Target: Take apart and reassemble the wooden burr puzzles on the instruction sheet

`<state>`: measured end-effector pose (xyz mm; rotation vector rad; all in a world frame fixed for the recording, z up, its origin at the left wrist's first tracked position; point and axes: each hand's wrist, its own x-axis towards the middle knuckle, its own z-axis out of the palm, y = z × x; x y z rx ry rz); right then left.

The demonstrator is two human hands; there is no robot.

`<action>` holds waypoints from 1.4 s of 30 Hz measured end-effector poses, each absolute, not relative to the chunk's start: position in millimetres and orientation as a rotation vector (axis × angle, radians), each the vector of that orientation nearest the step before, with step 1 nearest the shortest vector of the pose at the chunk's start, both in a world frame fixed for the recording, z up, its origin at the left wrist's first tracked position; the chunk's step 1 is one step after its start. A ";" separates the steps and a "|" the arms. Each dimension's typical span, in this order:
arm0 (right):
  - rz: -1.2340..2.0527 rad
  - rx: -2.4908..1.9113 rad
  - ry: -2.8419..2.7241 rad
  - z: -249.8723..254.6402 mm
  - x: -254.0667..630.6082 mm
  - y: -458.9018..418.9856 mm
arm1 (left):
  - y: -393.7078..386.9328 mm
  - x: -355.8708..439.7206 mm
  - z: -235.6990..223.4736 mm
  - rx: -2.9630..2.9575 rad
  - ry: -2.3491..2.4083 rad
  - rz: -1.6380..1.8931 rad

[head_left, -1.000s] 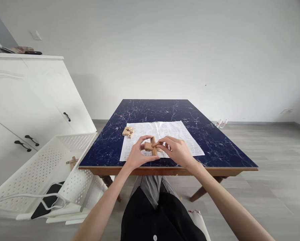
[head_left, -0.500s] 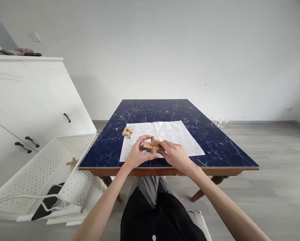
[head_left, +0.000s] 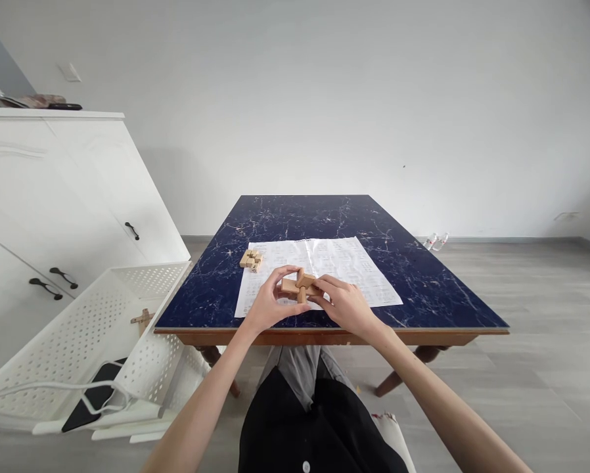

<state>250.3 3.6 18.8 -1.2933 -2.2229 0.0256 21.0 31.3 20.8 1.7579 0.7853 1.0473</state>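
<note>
Both my hands hold one wooden interlocking puzzle (head_left: 302, 282), made of light-brown bars that cross each other, over the near edge of the paper. My left hand (head_left: 270, 299) curves round its left side, with fingers at the top and the thumb at the bottom. On the right, my right hand (head_left: 341, 299) pinches the end of a bar between thumb and fingers; the fingers hide part of that end. Beneath lies a printed white paper sheet (head_left: 359, 269). A small cluster of pale wooden blocks (head_left: 250, 259) rests at its upper left corner.
The blue marbled table (head_left: 295, 217) stands before a grey wall. To the left are a white cabinet (head_left: 78, 197) and a white perforated basket (head_left: 73, 335) with a wooden piece (head_left: 143, 318) inside. Clear bottles (head_left: 440, 242) are on the floor beyond the table's right side.
My right fingers have shifted very slightly on the puzzle. The puzzle and my left hand stay almost in the same place.
</note>
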 end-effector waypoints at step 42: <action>0.321 -1.117 -2.054 10.2 251.1 -1.8 | 28.3 24.5 23.2 1.804 0.827 1.044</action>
